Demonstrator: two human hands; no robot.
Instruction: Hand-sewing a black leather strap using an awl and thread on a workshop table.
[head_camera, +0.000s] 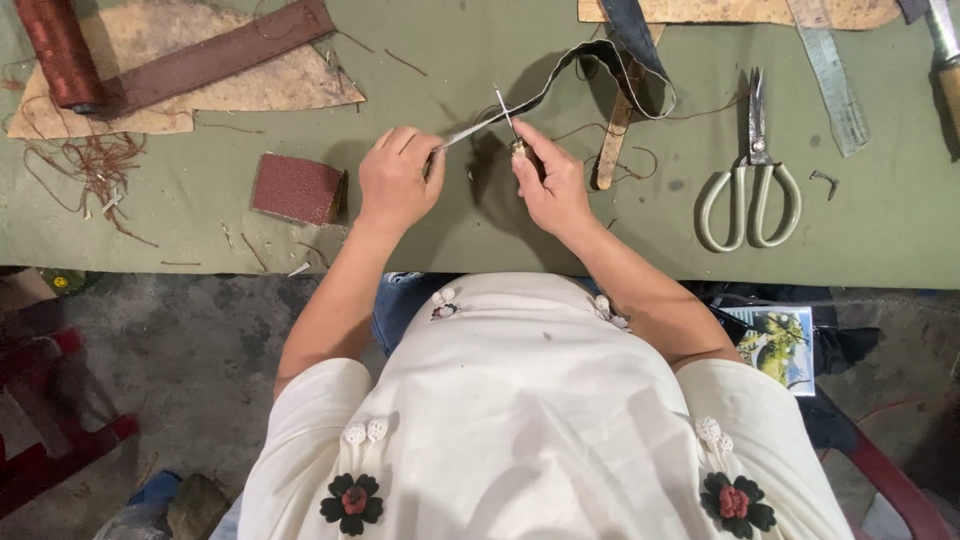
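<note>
My left hand (398, 180) pinches the near end of a long narrow dark strap (560, 72) that loops back across the green table. My right hand (550, 185) grips a small awl (508, 118) by its handle, its thin metal point touching the strap just right of my left fingers. Both hands hover above the green cloth-covered table (460, 230), close to its front edge.
A reddish-brown sanding block (297, 187) lies left of my left hand. Scissors with pale handles (752, 180) lie to the right, near a metal ruler (832, 80). A spool of brown thread (58, 50), a dark bar (215, 55), tan leather pieces and loose threads (95, 165) fill the far left.
</note>
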